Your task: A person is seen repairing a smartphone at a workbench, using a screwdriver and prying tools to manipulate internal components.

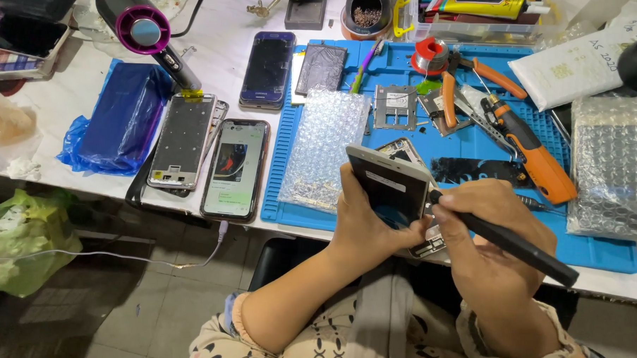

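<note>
Hands meet over the near edge of the blue mat (331, 215) on the counter (82, 86). The left hand (363, 226) grips a phone (389, 185) from below, screen tilted up; the right hand (483, 227) clasps a black pen-like tool (514, 246), its tip at the phone's right edge. Best, I judge, to brace the phone firmly and ease the tip along the seam without levering hard. An orange screwdriver (534, 155) lies beyond the phone.

A white table (224, 63) carries a blue mat (468, 145), phones (267, 68) and a hair dryer (144, 28).
</note>
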